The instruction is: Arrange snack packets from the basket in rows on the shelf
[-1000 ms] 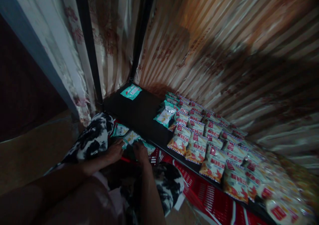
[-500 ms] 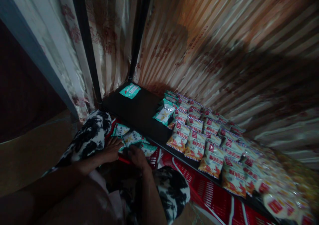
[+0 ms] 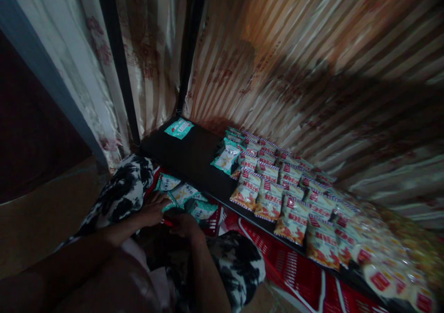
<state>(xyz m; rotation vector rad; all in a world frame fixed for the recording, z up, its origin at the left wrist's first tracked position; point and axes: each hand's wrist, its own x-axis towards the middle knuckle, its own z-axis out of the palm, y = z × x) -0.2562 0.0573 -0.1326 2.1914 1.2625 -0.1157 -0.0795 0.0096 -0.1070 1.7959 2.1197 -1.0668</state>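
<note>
A pleated, printed curtain (image 3: 294, 63) backs the scene, and a long black shelf (image 3: 194, 153) runs along its foot. Orange-and-white snack packets (image 3: 246, 190) crowd the shelf's right part in rows. A red basket (image 3: 214, 224) sits low at the shelf's near edge, between the person's knees. Both bare hands are down at it: the left hand (image 3: 152, 211) stretches its fingers against the teal packets (image 3: 185, 193), with no clear grasp visible, while the right hand (image 3: 187, 225) is in deep shadow near the basket's front, so whether its fingers close on anything cannot be made out. The teal packets lie loosely overlapped in the basket, just beyond the hands. Each looks puffed, light and soft, its glossy film probably slippery; the contents may be brittle, so an end seam seems a safer hold than a squeezed middle.
</note>
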